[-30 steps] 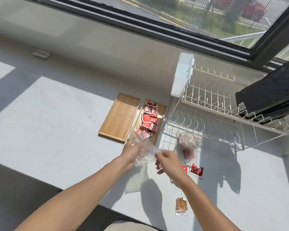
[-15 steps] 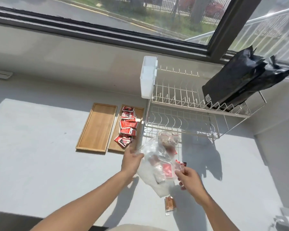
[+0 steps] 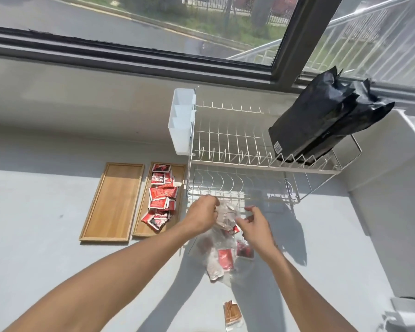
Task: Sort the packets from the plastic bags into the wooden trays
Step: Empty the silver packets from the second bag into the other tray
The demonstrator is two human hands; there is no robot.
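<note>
Packets (image 3: 224, 258), red and pale, show through a clear plastic bag (image 3: 217, 250) that hangs crumpled between the two hands. The left hand (image 3: 200, 215) pinches the bag's bunched top edge with fingers curled closed on the film. The right hand (image 3: 255, 227) sits just beside it on the other side of the bunched top, fingers loosely spread and touching the plastic; whether it actually grips the bag cannot be told. Below the grip the bag sags down to the grey counter (image 3: 34, 236).

Left of the left hand lie two wooden trays side by side: the nearer tray (image 3: 181, 168) holds a heap of red packets (image 3: 161, 195), and the farther tray (image 3: 113, 202) shows bare wood. Beyond the hands stands a white wire dish rack (image 3: 249, 161), with a white plastic caddy (image 3: 181, 121) hooked on its left end and black bags (image 3: 321, 116) leaning on its right. Nearer the person than the grip, a brown packet (image 3: 232, 312) lies alone on the counter.
</note>
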